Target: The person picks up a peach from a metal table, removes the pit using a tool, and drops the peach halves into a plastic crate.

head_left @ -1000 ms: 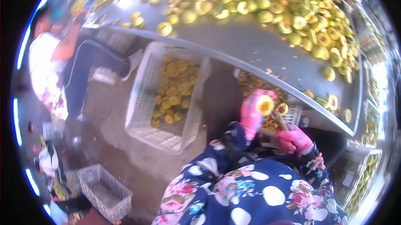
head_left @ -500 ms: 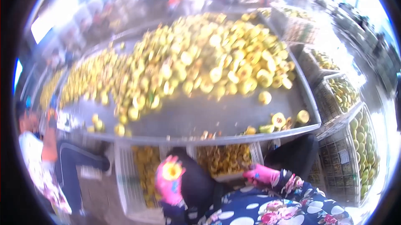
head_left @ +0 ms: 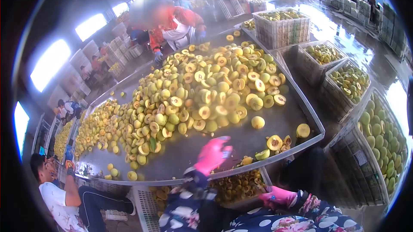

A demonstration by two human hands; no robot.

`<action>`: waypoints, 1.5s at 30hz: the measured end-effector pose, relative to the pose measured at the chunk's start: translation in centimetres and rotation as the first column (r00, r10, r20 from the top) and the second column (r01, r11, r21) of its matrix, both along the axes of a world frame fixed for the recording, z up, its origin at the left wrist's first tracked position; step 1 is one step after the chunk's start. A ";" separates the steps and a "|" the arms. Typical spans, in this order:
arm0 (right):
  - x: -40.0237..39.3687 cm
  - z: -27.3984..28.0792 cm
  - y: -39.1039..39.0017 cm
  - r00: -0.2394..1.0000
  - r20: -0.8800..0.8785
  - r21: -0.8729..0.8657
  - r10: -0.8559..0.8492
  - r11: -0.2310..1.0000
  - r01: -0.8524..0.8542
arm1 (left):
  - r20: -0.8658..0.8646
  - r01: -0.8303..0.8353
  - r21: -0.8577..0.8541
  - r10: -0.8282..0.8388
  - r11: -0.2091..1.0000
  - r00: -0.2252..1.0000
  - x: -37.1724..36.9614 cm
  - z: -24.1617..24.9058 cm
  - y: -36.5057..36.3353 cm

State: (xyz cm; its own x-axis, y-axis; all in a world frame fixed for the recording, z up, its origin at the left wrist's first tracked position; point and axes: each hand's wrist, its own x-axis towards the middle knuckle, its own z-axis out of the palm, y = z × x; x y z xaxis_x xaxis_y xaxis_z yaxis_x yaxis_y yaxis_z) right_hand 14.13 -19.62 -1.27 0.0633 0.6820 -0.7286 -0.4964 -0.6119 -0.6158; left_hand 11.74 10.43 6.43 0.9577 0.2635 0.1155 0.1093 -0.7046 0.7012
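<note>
My left hand (head_left: pixel 213 155), in a pink glove, reaches over the near edge of the metal table (head_left: pixel 191 148). Its fingers are apart and I see no fruit in them. Beyond it lies a large heap of halved yellow-green fruit (head_left: pixel 202 88), many with the cut face and brown core showing. My right hand (head_left: pixel 277 196), also pink-gloved, is low by my lap with its fingers curled; what they hold, if anything, is hidden. Between my hands and under the table edge stands a crate of brownish scraps (head_left: pixel 238 185).
Cut fruit halves (head_left: pixel 274 142) lie at the table's near right corner. Crates of fruit (head_left: pixel 282 27) line the right side, the nearest crate (head_left: pixel 355 163) beside my knee. A co-worker in red (head_left: pixel 183 25) bends over the far side; a seated person (head_left: pixel 62 195) works at left.
My left hand has gone from beside my knee up over the table edge, and the halved fruit it held is out of it. My right hand stays low. The view has tilted upward.
</note>
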 end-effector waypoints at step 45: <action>2.2 1.6 -7.0 0.945 -0.088 0.250 -0.316 0.911 0.328 | -0.030 -0.068 -0.975 0.181 0.211 0.983 4.8 -1.0 -8.8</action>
